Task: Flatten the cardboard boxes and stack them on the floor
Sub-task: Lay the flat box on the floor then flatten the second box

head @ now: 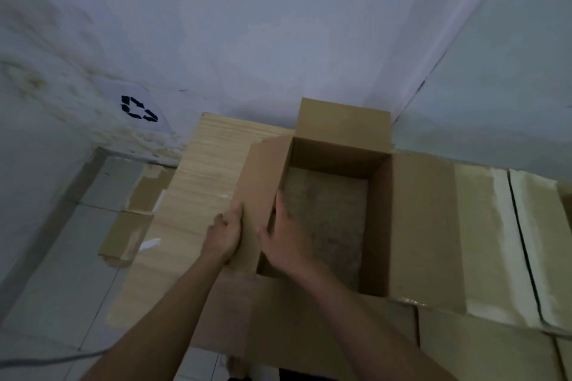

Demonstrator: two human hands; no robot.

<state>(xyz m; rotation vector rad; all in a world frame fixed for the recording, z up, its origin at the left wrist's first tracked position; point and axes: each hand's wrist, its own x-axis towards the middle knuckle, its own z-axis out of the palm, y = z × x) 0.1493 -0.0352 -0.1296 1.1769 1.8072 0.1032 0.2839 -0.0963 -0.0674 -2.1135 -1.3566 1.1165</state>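
An open brown cardboard box (411,226) stands on a light wooden table (198,189) with its flaps spread out and its inside showing. My left hand (226,232) grips the outer face of the box's left flap, fingers curled at its edge. My right hand (281,244) holds the same flap from the inside, thumb on the flap and fingers reaching down over the box's left wall. Flattened cardboard pieces (130,219) lie on the tiled floor to the left of the table.
More cardboard boxes (507,244) with pale tape strips lie to the right of the open box. A stained wall with a black recycling mark (138,108) rises behind. A grey cable (46,360) crosses the tiled floor at the lower left.
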